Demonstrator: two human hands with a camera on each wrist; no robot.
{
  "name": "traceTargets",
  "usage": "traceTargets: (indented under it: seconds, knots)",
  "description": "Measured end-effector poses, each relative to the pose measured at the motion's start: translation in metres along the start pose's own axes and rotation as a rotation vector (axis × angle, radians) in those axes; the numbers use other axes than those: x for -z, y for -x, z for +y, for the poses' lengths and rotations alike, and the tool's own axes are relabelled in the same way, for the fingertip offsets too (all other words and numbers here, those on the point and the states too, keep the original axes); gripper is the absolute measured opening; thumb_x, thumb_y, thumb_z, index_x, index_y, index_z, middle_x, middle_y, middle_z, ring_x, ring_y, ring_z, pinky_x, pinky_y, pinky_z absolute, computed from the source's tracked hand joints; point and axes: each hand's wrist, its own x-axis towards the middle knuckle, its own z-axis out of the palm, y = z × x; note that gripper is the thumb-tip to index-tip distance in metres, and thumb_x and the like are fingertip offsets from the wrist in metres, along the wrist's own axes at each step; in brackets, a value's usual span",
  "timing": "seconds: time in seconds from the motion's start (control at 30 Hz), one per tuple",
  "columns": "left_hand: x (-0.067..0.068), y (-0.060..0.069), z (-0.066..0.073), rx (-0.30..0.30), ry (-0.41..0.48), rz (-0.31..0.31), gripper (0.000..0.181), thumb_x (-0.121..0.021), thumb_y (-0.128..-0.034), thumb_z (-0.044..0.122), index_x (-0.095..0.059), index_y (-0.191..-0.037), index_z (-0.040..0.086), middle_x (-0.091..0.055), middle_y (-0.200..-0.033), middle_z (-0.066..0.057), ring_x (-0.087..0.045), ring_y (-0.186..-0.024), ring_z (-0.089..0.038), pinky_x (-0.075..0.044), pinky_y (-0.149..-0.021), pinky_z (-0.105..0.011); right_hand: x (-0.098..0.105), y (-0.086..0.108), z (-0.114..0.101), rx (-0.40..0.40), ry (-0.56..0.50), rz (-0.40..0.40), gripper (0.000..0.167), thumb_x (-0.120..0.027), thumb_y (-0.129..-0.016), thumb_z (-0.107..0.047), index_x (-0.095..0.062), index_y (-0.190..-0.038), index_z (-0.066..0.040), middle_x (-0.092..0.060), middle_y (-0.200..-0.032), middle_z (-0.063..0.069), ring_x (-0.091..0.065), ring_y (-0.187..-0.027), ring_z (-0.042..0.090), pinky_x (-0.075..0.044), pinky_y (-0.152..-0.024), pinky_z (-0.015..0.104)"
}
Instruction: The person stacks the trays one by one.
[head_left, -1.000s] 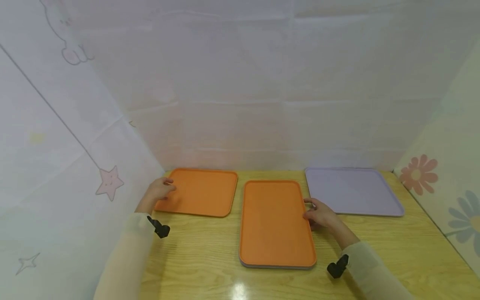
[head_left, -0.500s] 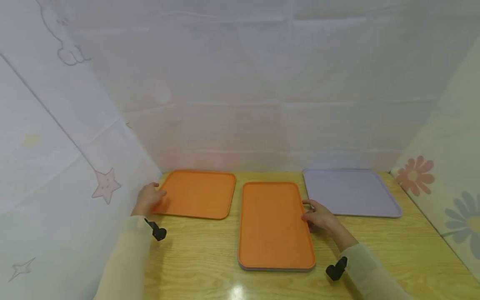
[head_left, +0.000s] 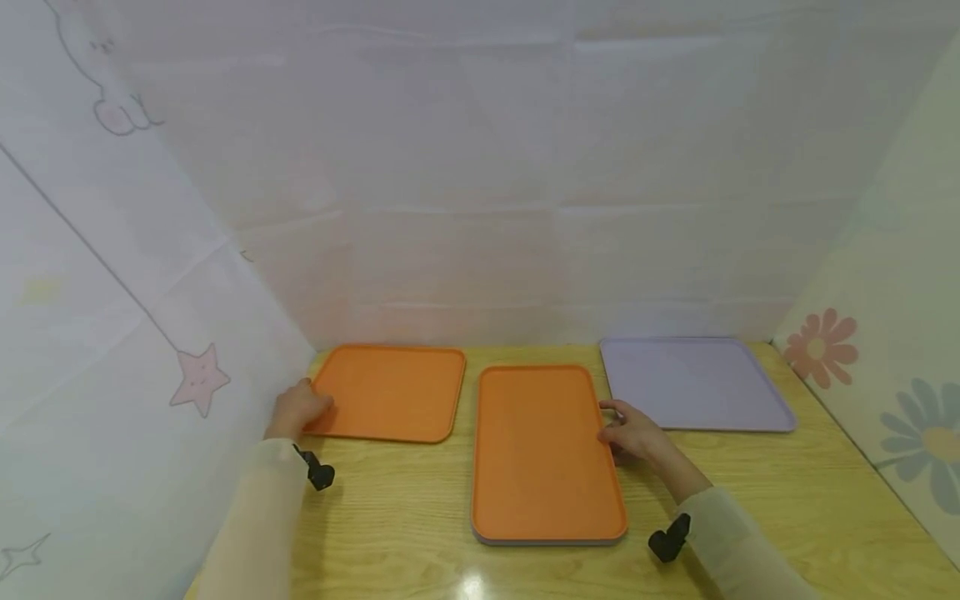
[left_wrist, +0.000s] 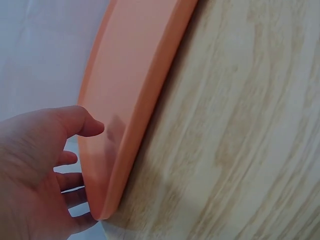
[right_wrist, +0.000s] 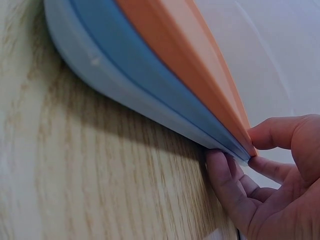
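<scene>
At the back left of the table lies an orange tray [head_left: 386, 392]. My left hand [head_left: 295, 408] is at its left end. In the left wrist view the thumb hangs over the rim with a gap, and several fingers [left_wrist: 75, 195] reach the outer edge. A stack of trays [head_left: 549, 454] occupies the middle: an orange tray [right_wrist: 185, 50] on top, a blue tray [right_wrist: 117, 47] under it, a pale tray [right_wrist: 95, 75] lowest. My right hand [head_left: 637, 435] grips the stack's right edge, thumb on the orange rim and fingers at the side and underneath.
A lilac tray [head_left: 697, 385] lies at the back right, close behind my right hand. Pale cloth walls enclose the wooden table [head_left: 390, 517] at the back [head_left: 465, 250] and on both sides. The left wall stands right beside my left hand.
My left hand has drawn back from over the left orange tray to its left end and come lower. The right hand stays at the stack's edge. The head view has shifted slightly.
</scene>
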Motion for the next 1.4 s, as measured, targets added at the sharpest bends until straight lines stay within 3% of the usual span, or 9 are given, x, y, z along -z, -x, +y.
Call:
traceTargets:
  seconds: [0.13,0.27,0.4,0.57,0.67,0.77,0.93,1.13,1.4]
  knots:
    - [-0.007,0.001,0.000,-0.010,-0.065,0.068,0.061,-0.056,-0.0901,0.033,-0.050,-0.121,-0.019,-0.056,-0.116,-0.041,-0.054,-0.103,-0.053,-0.047,-0.089,-0.057,0.001,0.000,-0.001,0.004,0.018,0.006,0.072,-0.067,-0.089,-0.003,-0.034,-0.153,-0.001,-0.059,-0.102,0.016,-0.065,-0.074,0.022,-0.058,-0.061,0.039]
    - [-0.010,0.005,0.005,0.008,-0.088,0.074,0.066,-0.055,-0.0929,0.036,-0.047,-0.126,-0.021,-0.050,-0.123,-0.045,-0.046,-0.112,-0.058,-0.040,-0.098,-0.061,0.001,0.000,0.000,0.005,0.014,0.009,0.072,-0.067,-0.088,-0.003,-0.035,-0.152,-0.001,-0.059,-0.101,0.016,-0.065,-0.073,0.022,-0.058,-0.060,0.039]
    - [-0.009,0.008,0.009,0.002,-0.124,0.070,0.052,-0.053,-0.0929,0.022,-0.049,-0.121,-0.022,-0.049,-0.121,-0.045,-0.044,-0.113,-0.058,-0.036,-0.101,-0.061,0.000,-0.001,0.000,0.003,0.011,0.007,0.072,-0.066,-0.088,-0.002,-0.034,-0.153,-0.001,-0.058,-0.100,0.016,-0.065,-0.073,0.021,-0.058,-0.060,0.039]
    - [-0.004,0.009,0.009,0.017,-0.129,0.069,0.019,-0.060,-0.0789,0.003,-0.058,-0.090,-0.012,-0.058,-0.091,-0.030,-0.051,-0.084,-0.042,-0.048,-0.079,-0.049,-0.001,-0.001,-0.001,0.002,0.013,0.006,0.072,-0.067,-0.089,-0.003,-0.034,-0.153,-0.002,-0.059,-0.101,0.016,-0.065,-0.072,0.021,-0.058,-0.059,0.038]
    - [-0.003,0.006,0.001,0.026,-0.081,0.044,0.013,-0.055,-0.0833,0.002,-0.058,-0.087,-0.011,-0.057,-0.083,-0.023,-0.049,-0.075,-0.035,-0.047,-0.067,-0.043,-0.001,-0.002,-0.002,0.010,0.022,0.005,0.072,-0.067,-0.089,-0.004,-0.034,-0.153,-0.001,-0.060,-0.102,0.016,-0.064,-0.072,0.021,-0.057,-0.059,0.038]
    - [-0.004,0.003,-0.011,0.008,0.001,0.010,0.031,-0.045,-0.0896,0.005,-0.057,-0.107,-0.018,-0.060,-0.100,-0.031,-0.053,-0.084,-0.039,-0.049,-0.074,-0.046,-0.002,-0.002,-0.003,0.011,0.020,0.005,0.072,-0.067,-0.089,-0.003,-0.034,-0.153,-0.001,-0.060,-0.101,0.016,-0.063,-0.072,0.021,-0.057,-0.059,0.038]
    - [0.002,0.006,-0.028,0.020,0.231,-0.085,0.060,-0.046,-0.0924,0.011,-0.034,-0.144,-0.017,-0.044,-0.139,-0.039,-0.052,-0.111,-0.045,-0.050,-0.092,-0.050,-0.002,-0.003,-0.002,0.012,0.006,-0.003,0.072,-0.067,-0.088,-0.002,-0.035,-0.152,0.000,-0.060,-0.099,0.015,-0.064,-0.072,0.021,-0.058,-0.059,0.038]
    - [0.017,0.021,-0.030,0.074,0.502,-0.183,0.066,-0.051,-0.0961,0.014,-0.024,-0.150,-0.014,-0.048,-0.132,-0.032,-0.058,-0.098,-0.030,-0.054,-0.081,-0.039,-0.001,-0.002,-0.002,0.021,-0.001,-0.009,0.071,-0.067,-0.089,-0.003,-0.034,-0.152,0.000,-0.059,-0.102,0.016,-0.064,-0.076,0.021,-0.059,-0.061,0.038]
    - [0.037,0.039,-0.027,0.061,0.701,-0.274,0.071,-0.052,-0.1000,0.010,-0.013,-0.154,-0.015,-0.055,-0.129,-0.026,-0.067,-0.092,-0.020,-0.060,-0.081,-0.039,0.002,-0.008,0.000,0.010,-0.009,-0.009,0.073,-0.069,-0.088,-0.005,-0.035,-0.154,-0.003,-0.057,-0.103,0.016,-0.062,-0.079,0.022,-0.059,-0.063,0.038]
